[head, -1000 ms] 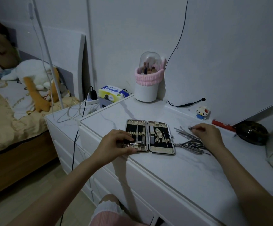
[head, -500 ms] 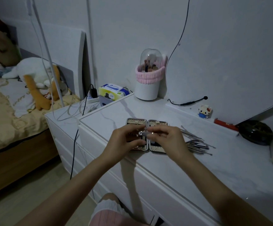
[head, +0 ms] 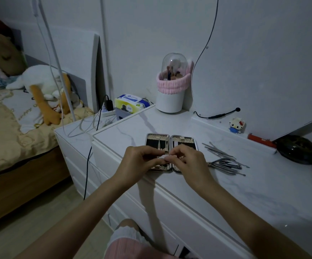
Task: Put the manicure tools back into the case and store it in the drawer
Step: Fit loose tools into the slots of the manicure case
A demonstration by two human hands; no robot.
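Both hands hide the near half of the open case (head: 171,140) on the dresser top (head: 263,193). The left hand (head: 138,161) and right hand (head: 190,163) together pinch 1 small pale tool (head: 164,157), too blurred to identify. Loose manicure tools (head: 224,160) lie right of the case.

brush holder (head: 170,99), toy figure (head: 236,125) — tissue pack (head: 130,102)

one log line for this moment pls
stage: refilling case | left hand + right hand: both pinch one small tool over open case | loose tools: on dresser, right of case
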